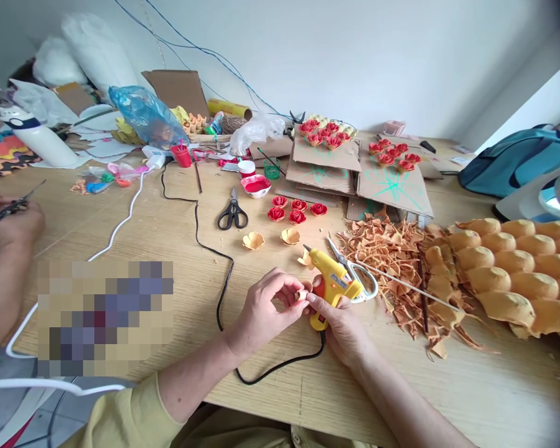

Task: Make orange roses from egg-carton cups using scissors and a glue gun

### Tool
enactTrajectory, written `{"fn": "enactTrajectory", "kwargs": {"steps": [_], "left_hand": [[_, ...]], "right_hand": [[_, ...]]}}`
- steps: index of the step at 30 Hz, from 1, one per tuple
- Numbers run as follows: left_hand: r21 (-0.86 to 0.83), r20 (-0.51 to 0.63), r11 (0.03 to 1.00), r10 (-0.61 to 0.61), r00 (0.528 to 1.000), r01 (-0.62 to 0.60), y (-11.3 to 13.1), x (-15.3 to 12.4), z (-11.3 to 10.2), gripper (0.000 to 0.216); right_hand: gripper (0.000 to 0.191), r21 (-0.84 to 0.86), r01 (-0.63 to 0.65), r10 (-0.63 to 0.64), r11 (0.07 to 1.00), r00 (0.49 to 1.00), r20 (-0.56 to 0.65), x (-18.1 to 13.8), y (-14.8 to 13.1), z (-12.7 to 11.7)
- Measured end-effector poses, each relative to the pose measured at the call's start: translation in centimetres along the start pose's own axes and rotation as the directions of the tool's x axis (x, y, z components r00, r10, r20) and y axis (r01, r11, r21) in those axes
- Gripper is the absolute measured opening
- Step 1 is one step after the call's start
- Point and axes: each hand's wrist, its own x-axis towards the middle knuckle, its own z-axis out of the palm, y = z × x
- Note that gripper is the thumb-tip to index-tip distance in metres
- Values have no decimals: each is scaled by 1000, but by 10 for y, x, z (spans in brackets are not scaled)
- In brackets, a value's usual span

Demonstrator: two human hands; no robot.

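Observation:
My left hand (pixel 268 305) pinches a small tan egg-carton piece (pixel 301 294), curled up, between thumb and fingertips. My right hand (pixel 344 326) is wrapped round a yellow hot glue gun (pixel 336 283), its nozzle pointing away and up to the left. The right thumb reaches over to the curled piece, and both hands nearly meet. Just beyond lie a loose tan petal cup (pixel 307 259) and two more cups, one on the left (pixel 253 241) and one nearer the middle (pixel 290 236). White-handled scissors (pixel 361 277) lie behind the glue gun.
Egg-carton scraps (pixel 387 267) and an egg tray (pixel 518 261) fill the right side. Red paper roses (pixel 297 216), black scissors (pixel 233 214) and a red paint bowl (pixel 256 186) stand beyond. A black cord (pixel 224 280) crosses the table. A co-worker's hand (pixel 16 224) holds scissors at left.

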Motion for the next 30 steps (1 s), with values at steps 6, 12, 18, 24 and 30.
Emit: {"fn": "enactTrajectory", "kwargs": {"steps": [6, 12, 18, 24, 30], "left_hand": [[-25, 40, 1000, 1, 999, 0, -4, -1, -2, 6], [-41, 78, 999, -7, 997, 10, -5, -1, -4, 9], [-41, 82, 999, -3, 997, 6, -5, -2, -4, 9], [-25, 86, 1000, 7, 996, -5, -8, -3, -4, 9], [-13, 67, 1000, -18, 998, 19, -5, -4, -3, 9]], "right_hand": [[39, -35, -2, 2, 999, 1000, 2, 1, -1, -2], [38, -39, 0, 1, 999, 1000, 30, 1, -1, -4], [37, -52, -9, 11, 999, 999, 32, 0, -1, -5], [37, -56, -5, 7, 998, 1000, 28, 0, -1, -3], [34, -48, 4, -2, 999, 999, 48, 1, 1, -6]]}}
